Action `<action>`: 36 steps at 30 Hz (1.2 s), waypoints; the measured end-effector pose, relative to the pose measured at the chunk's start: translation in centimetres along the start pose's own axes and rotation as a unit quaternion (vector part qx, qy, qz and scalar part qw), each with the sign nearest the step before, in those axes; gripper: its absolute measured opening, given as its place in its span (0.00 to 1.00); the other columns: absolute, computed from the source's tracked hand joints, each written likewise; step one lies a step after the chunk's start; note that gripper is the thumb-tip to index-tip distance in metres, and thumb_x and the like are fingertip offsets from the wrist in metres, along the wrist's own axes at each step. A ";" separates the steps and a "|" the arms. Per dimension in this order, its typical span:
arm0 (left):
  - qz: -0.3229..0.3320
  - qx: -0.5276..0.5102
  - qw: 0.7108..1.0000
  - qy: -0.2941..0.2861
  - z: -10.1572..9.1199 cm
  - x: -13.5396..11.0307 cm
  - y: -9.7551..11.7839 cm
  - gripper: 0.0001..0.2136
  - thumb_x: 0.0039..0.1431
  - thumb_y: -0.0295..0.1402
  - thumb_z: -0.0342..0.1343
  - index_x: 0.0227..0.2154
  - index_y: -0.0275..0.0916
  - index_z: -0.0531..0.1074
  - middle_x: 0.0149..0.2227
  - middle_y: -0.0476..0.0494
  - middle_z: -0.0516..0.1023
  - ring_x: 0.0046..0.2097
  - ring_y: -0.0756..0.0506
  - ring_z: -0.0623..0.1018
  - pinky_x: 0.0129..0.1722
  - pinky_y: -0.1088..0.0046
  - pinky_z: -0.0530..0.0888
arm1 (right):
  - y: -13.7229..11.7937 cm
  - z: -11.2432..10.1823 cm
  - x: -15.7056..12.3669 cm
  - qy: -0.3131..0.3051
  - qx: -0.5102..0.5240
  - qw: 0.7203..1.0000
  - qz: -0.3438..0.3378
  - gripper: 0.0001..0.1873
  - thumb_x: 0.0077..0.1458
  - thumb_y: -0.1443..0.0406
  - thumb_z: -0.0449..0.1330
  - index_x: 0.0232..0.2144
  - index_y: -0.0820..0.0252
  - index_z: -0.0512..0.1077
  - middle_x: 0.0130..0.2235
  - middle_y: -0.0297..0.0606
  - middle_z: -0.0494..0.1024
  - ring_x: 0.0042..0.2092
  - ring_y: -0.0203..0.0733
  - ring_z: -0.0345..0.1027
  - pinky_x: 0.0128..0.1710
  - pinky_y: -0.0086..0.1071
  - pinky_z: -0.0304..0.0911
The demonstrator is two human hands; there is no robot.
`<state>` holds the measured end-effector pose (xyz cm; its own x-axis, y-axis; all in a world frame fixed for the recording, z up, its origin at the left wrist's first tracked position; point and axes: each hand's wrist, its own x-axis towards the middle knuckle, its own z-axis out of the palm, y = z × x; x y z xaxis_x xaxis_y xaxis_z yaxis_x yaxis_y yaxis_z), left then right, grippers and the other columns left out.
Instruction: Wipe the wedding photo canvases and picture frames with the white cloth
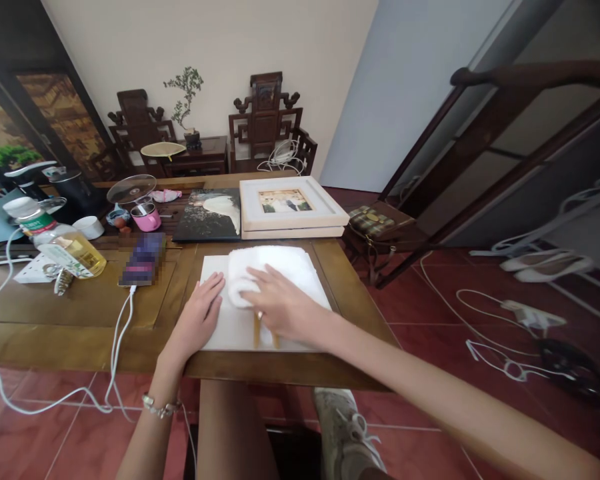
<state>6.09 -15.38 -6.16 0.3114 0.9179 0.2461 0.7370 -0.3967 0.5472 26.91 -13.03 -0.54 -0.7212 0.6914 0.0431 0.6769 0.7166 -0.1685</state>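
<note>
A white board [215, 337] lies flat near the table's front edge, with tan strips [257, 330] on its face. On its upper part rests a folded white towel [290, 263], its left end rounded like a roll. My right hand [280, 303], with a ring on one finger, grips the towel near its front left; the palm side is hidden. My left hand [203, 313] lies flat along the board's left edge, fingers stretched out and holding nothing.
Behind the board are stacked picture frames [293, 230] and a dark photo panel [207, 217]. To the left stand a phone [144, 260] with a white cable, a tipped bottle [77, 252], a pink cup [147, 217] and a power strip [33, 268]. A chair [480, 147] is at right.
</note>
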 end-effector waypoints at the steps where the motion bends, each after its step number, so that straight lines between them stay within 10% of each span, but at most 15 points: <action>1: 0.000 0.000 1.000 -0.001 0.0 0.0 0.0 0.20 0.66 0.33 0.40 0.58 0.38 0.64 0.63 0.39 0.63 0.65 0.43 0.59 0.65 0.54 0.51 | -0.7 0.1 -0.7 -0.003 -0.001 1.000 -0.013 0.21 0.52 0.74 0.53 0.49 0.64 0.71 0.57 0.54 0.68 0.64 0.56 0.49 0.62 0.53 0.43; 10: 0.002 -0.001 1.000 -0.010 -0.2 0.0 0.2 0.20 0.65 0.32 0.40 0.57 0.36 0.64 0.63 0.37 0.62 0.65 0.43 0.58 0.65 0.53 0.52 | -6.9 1.1 -7.8 -0.010 0.068 0.990 -0.126 0.17 0.50 0.68 0.57 0.44 0.56 0.73 0.60 0.49 0.64 0.64 0.56 0.48 0.63 0.54 0.44; 19: -0.006 -0.040 0.999 0.033 -0.2 0.0 0.5 0.22 0.67 0.36 0.38 0.59 0.33 0.61 0.62 0.35 0.63 0.64 0.42 0.61 0.65 0.56 0.53 | -1.2 0.5 -0.2 0.018 0.008 0.999 0.041 0.21 0.57 0.71 0.53 0.53 0.61 0.69 0.56 0.52 0.70 0.63 0.51 0.51 0.62 0.49 0.46; 24: 0.033 -0.115 0.990 0.068 -0.9 -0.4 1.2 0.24 0.68 0.40 0.38 0.63 0.37 0.55 0.66 0.40 0.56 0.67 0.43 0.55 0.66 0.60 0.52 | -1.3 1.3 1.9 0.019 -0.038 0.999 0.022 0.22 0.57 0.72 0.51 0.53 0.63 0.69 0.60 0.54 0.64 0.65 0.59 0.46 0.61 0.55 0.43; 30: 0.052 -0.161 0.981 0.100 -1.1 -0.8 1.2 0.29 0.66 0.49 0.30 0.65 0.40 0.50 0.68 0.44 0.51 0.68 0.42 0.50 0.66 0.59 0.47 | -5.5 1.6 -2.3 -0.026 0.017 0.985 -0.168 0.19 0.54 0.69 0.57 0.49 0.57 0.73 0.63 0.51 0.59 0.65 0.59 0.45 0.62 0.55 0.40; 36: -0.008 -0.102 0.994 0.047 -0.5 -0.6 0.9 0.28 0.67 0.46 0.33 0.64 0.35 0.53 0.66 0.38 0.54 0.67 0.42 0.55 0.66 0.58 0.50 | -5.6 -0.6 -5.8 -0.067 0.087 0.988 -0.109 0.15 0.52 0.69 0.57 0.43 0.57 0.74 0.57 0.47 0.69 0.64 0.52 0.51 0.63 0.52 0.40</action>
<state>6.27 -16.29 -5.45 0.2369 0.9224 0.3050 0.6009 -0.3858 0.7001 27.41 -21.03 0.69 -0.8676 0.4963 -0.0312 0.4766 0.8119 -0.3372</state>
